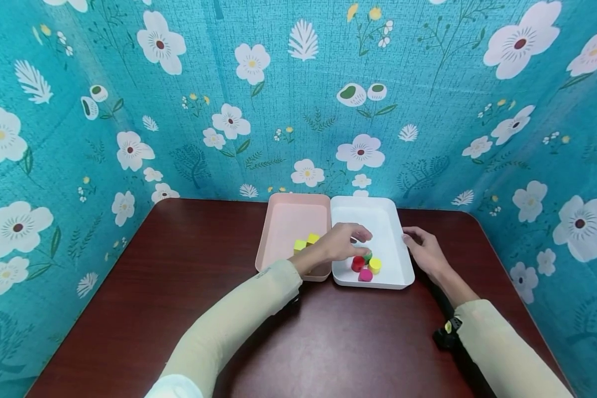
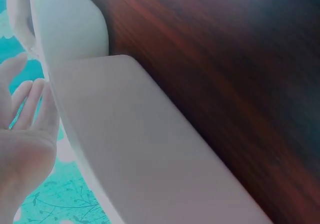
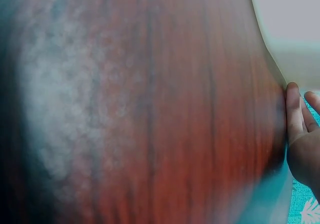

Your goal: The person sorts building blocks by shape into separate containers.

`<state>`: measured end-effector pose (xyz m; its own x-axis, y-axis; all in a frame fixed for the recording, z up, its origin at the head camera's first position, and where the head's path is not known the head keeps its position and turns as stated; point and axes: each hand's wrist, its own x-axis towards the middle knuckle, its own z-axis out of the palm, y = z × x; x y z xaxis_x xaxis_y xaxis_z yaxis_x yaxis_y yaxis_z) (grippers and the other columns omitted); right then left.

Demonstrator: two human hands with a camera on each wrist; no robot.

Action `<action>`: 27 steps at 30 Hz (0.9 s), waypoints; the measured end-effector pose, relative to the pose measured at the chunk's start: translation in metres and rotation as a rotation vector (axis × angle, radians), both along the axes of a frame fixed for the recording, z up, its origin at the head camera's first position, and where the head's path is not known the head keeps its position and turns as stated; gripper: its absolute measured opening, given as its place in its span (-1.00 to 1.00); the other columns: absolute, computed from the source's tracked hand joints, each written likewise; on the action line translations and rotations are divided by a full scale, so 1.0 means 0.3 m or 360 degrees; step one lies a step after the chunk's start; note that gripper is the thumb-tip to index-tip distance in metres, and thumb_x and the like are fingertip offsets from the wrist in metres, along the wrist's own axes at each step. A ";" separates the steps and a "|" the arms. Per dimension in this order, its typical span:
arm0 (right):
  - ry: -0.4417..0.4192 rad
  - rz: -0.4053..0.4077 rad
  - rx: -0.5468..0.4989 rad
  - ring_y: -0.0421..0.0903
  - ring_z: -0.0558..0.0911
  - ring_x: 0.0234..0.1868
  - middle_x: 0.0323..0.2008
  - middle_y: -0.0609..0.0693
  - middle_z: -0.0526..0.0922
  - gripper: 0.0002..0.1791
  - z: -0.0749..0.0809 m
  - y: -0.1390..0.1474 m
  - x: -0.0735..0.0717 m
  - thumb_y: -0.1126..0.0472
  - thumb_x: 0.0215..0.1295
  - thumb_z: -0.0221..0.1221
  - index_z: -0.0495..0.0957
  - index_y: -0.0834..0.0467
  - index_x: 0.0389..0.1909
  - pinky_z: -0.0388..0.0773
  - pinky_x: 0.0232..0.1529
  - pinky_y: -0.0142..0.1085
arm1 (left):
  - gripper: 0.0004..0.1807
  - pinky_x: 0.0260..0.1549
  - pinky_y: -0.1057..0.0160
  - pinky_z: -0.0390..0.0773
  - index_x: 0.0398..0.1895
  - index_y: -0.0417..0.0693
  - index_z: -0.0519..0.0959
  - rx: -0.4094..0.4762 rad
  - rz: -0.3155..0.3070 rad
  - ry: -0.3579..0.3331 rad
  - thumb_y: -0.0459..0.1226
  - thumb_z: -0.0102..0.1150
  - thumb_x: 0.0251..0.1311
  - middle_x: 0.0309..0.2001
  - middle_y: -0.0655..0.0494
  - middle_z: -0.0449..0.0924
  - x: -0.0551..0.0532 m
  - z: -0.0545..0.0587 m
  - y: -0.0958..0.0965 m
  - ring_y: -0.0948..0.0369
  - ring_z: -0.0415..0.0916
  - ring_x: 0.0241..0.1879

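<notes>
My left hand reaches over the white tray, its fingers apart and slightly bent with nothing between them. Just below its thumb is a group of small round blocks: a red block, a green block, a yellow block and a pink block. In the left wrist view the left hand appears with its palm showing and fingers extended. At the white tray's right wall, my right hand rests its fingertips on the rim. Its extended fingers touch the tray's outer side in the right wrist view.
A pink tray stands directly left of the white one, with several yellow blocks in it, partly hidden by the left forearm. Both trays sit near the back edge of a dark wooden table. Flowered teal cloth hangs behind and at the sides.
</notes>
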<state>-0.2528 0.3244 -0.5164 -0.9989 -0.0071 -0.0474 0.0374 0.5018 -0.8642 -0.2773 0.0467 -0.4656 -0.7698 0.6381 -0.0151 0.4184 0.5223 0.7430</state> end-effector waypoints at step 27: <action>0.0044 -0.0002 0.0021 0.15 0.53 0.20 0.33 0.29 0.50 -0.44 -0.028 -0.037 0.017 -0.03 0.74 -0.08 0.35 0.22 0.52 0.53 0.01 -0.36 | -0.42 0.30 0.16 0.55 0.40 -0.03 0.57 -0.0044 0.0021 0.0270 0.02 0.33 0.43 0.30 0.14 0.63 0.030 0.091 -0.217 0.23 0.53 0.30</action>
<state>-0.2478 0.3135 -0.5248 -0.9998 -0.0056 -0.0198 0.0141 0.5132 -0.8581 -0.2684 -0.0184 -0.4382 -0.7710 0.6291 0.0986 0.5297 0.5476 0.6477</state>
